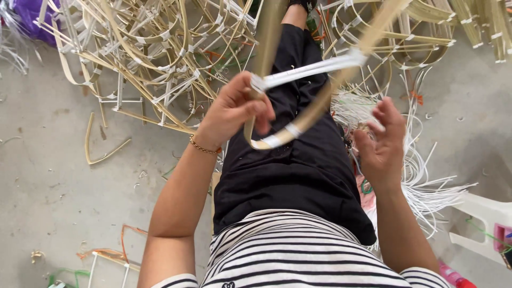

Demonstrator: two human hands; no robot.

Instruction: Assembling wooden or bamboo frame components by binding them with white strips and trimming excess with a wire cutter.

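Note:
My left hand [232, 109] grips a bent bamboo frame [314, 104], a U-shaped loop of pale strips bound with white bands, held above my lap. A white plastic strap [314, 68] runs across the loop from my left fingers up to the right strip. My right hand [381, 141] hovers just right of the loop with fingers spread, holding nothing; a bundle of white plastic strips [426, 181] lies beyond it. A thin gold bracelet circles my left wrist. I sit in black trousers and a striped shirt.
A large pile of finished bamboo frames [154, 48] covers the concrete floor ahead, with more at the upper right [426, 32]. A loose bent strip [101, 144] lies on the left floor. A white plastic stool [488, 213] stands at the right.

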